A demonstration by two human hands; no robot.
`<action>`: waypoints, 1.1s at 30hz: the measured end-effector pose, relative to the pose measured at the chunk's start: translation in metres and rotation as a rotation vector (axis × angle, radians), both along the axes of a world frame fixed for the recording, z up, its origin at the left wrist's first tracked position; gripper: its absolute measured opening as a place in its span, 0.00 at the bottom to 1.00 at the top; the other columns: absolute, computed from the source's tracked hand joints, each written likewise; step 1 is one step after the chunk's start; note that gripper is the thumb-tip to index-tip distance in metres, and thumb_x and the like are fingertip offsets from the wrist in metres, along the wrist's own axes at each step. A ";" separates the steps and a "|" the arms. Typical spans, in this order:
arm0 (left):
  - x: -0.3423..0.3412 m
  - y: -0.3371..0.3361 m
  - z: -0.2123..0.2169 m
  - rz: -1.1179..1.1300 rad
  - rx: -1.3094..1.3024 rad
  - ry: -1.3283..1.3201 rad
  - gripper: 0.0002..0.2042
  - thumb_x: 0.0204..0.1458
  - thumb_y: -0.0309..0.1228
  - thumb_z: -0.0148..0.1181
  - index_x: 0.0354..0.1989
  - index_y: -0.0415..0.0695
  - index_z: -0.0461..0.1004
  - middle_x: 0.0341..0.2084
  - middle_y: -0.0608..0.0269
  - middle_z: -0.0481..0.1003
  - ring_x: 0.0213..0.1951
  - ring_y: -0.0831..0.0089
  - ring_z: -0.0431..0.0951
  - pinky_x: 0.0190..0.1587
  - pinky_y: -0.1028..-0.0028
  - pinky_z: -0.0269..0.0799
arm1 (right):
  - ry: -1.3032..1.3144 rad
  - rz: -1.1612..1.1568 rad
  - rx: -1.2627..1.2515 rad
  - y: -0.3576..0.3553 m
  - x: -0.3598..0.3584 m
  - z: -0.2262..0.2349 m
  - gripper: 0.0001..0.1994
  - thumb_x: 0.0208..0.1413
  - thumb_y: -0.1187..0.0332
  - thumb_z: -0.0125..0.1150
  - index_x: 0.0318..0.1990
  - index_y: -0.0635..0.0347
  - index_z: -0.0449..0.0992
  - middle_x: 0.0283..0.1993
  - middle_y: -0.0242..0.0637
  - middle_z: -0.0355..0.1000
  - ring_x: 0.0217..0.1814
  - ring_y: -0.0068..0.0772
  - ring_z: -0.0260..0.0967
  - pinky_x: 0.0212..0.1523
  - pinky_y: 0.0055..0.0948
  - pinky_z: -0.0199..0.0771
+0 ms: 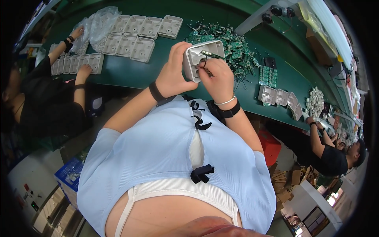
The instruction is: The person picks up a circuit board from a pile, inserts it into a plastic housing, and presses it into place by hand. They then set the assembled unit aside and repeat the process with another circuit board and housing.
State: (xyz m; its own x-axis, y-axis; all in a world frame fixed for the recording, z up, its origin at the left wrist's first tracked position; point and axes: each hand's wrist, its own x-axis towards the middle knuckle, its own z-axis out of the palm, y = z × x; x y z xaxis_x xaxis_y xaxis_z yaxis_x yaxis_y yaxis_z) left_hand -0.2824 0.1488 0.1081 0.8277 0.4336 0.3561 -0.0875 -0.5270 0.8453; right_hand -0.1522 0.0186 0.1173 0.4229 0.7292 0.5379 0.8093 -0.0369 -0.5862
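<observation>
- At the far left, a co-worker in black had one hand at a row of grey boxes and the other at a clear plastic bag. What filled the bag, we could not tell well.
- Next on our green counter, open boxes stood in two rows with the hollow side upward, perhaps so that each inside was easy to reach. We saw moulded shapes in them, but could not make out any board.
- Our left hand was clamped around the outside of one pale grey box, above the counter's near edge. It kept the box tilted, it seems, to give the other hand a way in.
- Inside this box were a narrow green board, lying slanted near the rim, and a black wire.
- Our right hand had its fingertips together inside the box, beside the wire; whether they gripped it, we could not tell.
- Behind it lay a loose heap of green boards.
- Farther right, board panels lay flat near more open boxes.
- Last came a pile of small white parts, near another co-worker.
</observation>
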 end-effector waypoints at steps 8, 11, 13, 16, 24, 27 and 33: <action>-0.004 0.007 -0.006 -0.053 0.004 0.069 0.48 0.33 0.25 0.72 0.68 0.43 0.52 0.65 0.49 0.55 0.59 0.56 0.70 0.51 0.66 0.76 | 0.259 -0.107 -0.045 -0.012 0.005 0.009 0.06 0.48 0.73 0.69 0.35 0.59 0.80 0.32 0.37 0.72 0.34 0.39 0.70 0.35 0.34 0.71; -0.005 0.011 -0.003 -0.084 0.034 0.075 0.49 0.33 0.25 0.72 0.68 0.45 0.52 0.65 0.50 0.54 0.57 0.57 0.72 0.49 0.67 0.77 | -0.043 -0.231 0.027 -0.009 0.014 0.019 0.07 0.49 0.72 0.68 0.37 0.59 0.80 0.36 0.37 0.73 0.39 0.41 0.69 0.41 0.37 0.70; -0.004 0.011 -0.001 -0.106 0.051 0.077 0.49 0.33 0.25 0.72 0.69 0.45 0.52 0.65 0.50 0.54 0.56 0.58 0.73 0.48 0.67 0.78 | -0.097 -0.205 -0.012 -0.008 0.018 0.015 0.08 0.49 0.71 0.68 0.37 0.58 0.79 0.37 0.36 0.73 0.40 0.42 0.69 0.41 0.37 0.69; -0.002 0.009 0.002 -0.150 0.028 0.082 0.48 0.31 0.27 0.71 0.67 0.46 0.53 0.64 0.47 0.56 0.54 0.44 0.72 0.52 0.62 0.74 | -0.205 -0.142 -0.094 -0.007 0.020 0.013 0.09 0.49 0.71 0.68 0.39 0.58 0.79 0.39 0.35 0.72 0.42 0.42 0.68 0.42 0.38 0.69; -0.002 0.010 0.001 -0.220 0.039 0.167 0.48 0.30 0.27 0.71 0.67 0.46 0.53 0.64 0.48 0.56 0.54 0.44 0.72 0.50 0.61 0.75 | -0.294 -0.237 -0.342 -0.010 0.019 0.010 0.11 0.47 0.70 0.69 0.39 0.57 0.78 0.38 0.34 0.72 0.42 0.42 0.68 0.41 0.38 0.68; -0.001 0.010 -0.002 -0.205 0.018 0.166 0.48 0.31 0.27 0.71 0.67 0.45 0.53 0.64 0.47 0.56 0.54 0.45 0.72 0.50 0.62 0.75 | -0.296 -0.165 -0.269 -0.015 0.023 0.014 0.10 0.48 0.71 0.68 0.39 0.58 0.77 0.41 0.35 0.73 0.41 0.42 0.70 0.41 0.37 0.71; -0.001 0.012 -0.012 -0.097 -0.121 0.125 0.47 0.32 0.28 0.71 0.66 0.43 0.53 0.63 0.47 0.57 0.56 0.48 0.72 0.53 0.63 0.74 | 0.188 -0.141 -0.298 -0.029 0.023 0.004 0.05 0.54 0.74 0.65 0.36 0.59 0.75 0.45 0.37 0.74 0.41 0.38 0.74 0.39 0.30 0.74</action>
State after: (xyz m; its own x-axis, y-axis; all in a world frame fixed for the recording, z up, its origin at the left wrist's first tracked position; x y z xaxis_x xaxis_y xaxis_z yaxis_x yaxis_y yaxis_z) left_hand -0.2832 0.1610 0.0961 0.9021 0.3834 0.1978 -0.0233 -0.4147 0.9097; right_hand -0.1292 -0.0106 0.1208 0.6013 0.7698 0.2142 0.6633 -0.3314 -0.6710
